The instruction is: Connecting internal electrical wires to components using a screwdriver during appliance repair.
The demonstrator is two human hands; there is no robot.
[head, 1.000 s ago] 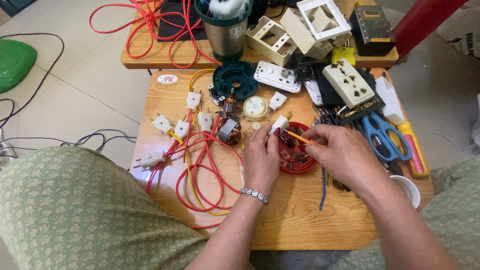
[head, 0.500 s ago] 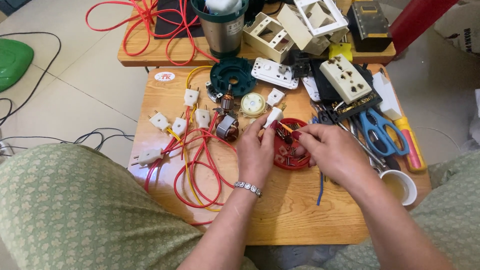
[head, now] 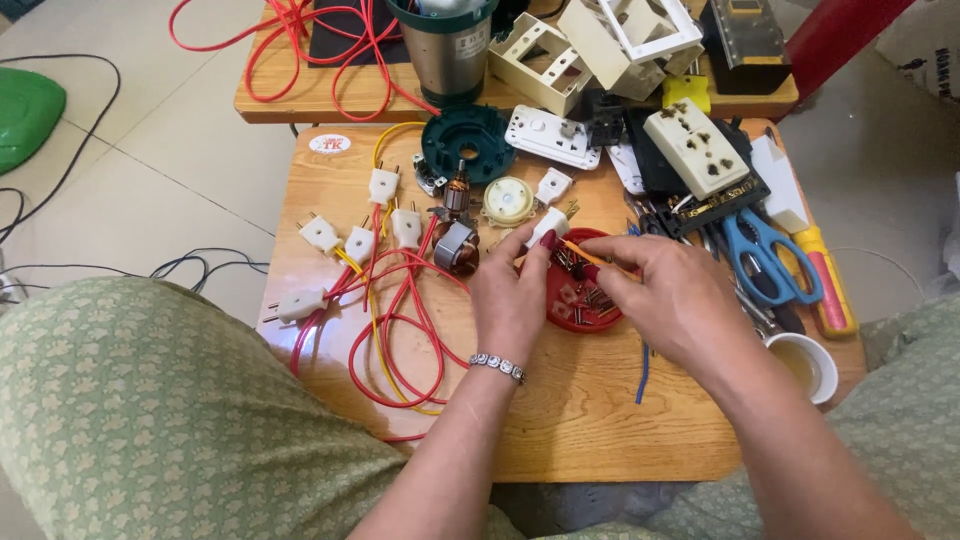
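At centre frame, above a red dish of small screws, the left hand pinched a white plug while the right hand gripped an orange-handled screwdriver.

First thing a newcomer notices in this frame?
At the centre, the left hand pinches a white plug while the right hand sets a thin orange tool to it, over a red dish of screws. Left of them, red wires loop between more plugs; blue scissors lie right.
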